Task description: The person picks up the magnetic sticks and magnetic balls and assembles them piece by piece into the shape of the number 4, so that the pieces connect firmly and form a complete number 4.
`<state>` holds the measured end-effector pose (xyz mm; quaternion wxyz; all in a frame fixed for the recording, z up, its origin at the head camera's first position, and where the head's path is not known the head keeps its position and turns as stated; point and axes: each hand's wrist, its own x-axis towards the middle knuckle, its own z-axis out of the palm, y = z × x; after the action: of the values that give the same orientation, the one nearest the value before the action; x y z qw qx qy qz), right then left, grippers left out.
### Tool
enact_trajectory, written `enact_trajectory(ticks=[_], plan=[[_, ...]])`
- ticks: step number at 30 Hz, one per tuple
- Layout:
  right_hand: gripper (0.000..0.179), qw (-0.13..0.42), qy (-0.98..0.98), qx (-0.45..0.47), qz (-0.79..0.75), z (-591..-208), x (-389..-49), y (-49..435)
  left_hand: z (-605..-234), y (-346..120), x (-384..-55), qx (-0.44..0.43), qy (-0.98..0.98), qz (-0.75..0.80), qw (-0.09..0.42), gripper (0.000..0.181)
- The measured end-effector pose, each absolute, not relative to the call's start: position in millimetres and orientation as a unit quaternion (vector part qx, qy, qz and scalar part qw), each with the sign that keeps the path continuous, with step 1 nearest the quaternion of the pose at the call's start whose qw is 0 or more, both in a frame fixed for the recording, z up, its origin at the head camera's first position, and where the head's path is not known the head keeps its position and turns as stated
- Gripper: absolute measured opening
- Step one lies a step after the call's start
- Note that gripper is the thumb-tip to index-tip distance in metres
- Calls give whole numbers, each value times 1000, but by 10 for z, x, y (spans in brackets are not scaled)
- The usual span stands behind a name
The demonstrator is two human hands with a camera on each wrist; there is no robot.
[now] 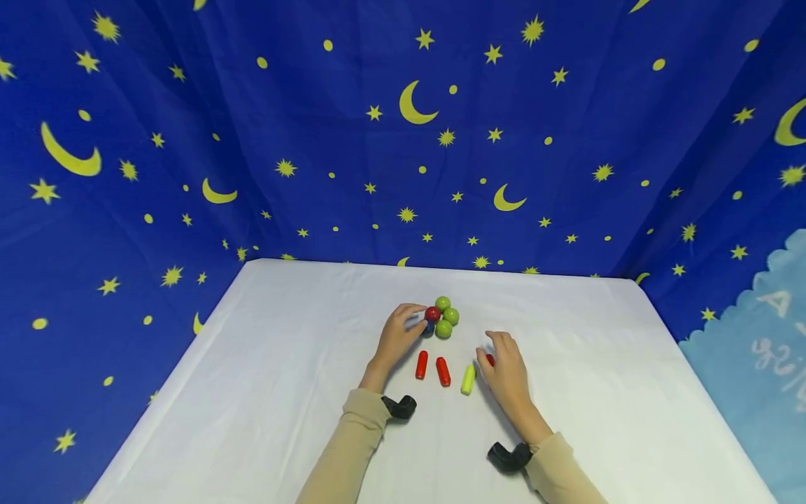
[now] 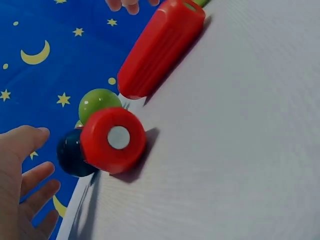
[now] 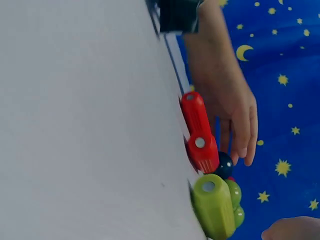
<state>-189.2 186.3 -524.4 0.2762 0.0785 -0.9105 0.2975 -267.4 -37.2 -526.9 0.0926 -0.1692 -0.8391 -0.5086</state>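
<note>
My left hand point(image 1: 398, 337) is beside a red ball point(image 1: 432, 313) and a dark blue ball point(image 1: 429, 328), thumb and fingers spread around their left side. Three green balls point(image 1: 443, 329) cluster against these two on the right. Over on the right, my right hand point(image 1: 506, 369) hovers with thumb and forefinger apart. Partly hidden beneath it is a small red piece point(image 1: 490, 360). Nearest that hand on its left lies a yellow-green stick point(image 1: 468, 379). Two red sticks point(image 1: 422, 365) lie between the hands; a pale round disc shows in the red stick's end point(image 2: 119, 137).
A white cloth covers the table point(image 1: 302, 350). Blue fabric point(image 1: 352, 140) with yellow moons and stars hangs behind and at the sides. Each wrist carries a black device point(image 1: 508, 458). At the far right hangs a light blue panel point(image 1: 768, 350) with white lettering.
</note>
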Motion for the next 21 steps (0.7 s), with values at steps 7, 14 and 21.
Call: enact_trajectory(ticks=[7,14,21], plan=[[37,249,-917,56,306,-5360,-1827,1904,-5391,-352,-2691,-163,-807,-560,86,33],[43,214,-924,39,315,-5435,-1805,1907,-5445,-357,-2657,-161,-801,-570,88,31],[44,216,-920,46,323,-5425,-1833,1907,-5454,-351,-2692,-175,-811,-551,89,29]])
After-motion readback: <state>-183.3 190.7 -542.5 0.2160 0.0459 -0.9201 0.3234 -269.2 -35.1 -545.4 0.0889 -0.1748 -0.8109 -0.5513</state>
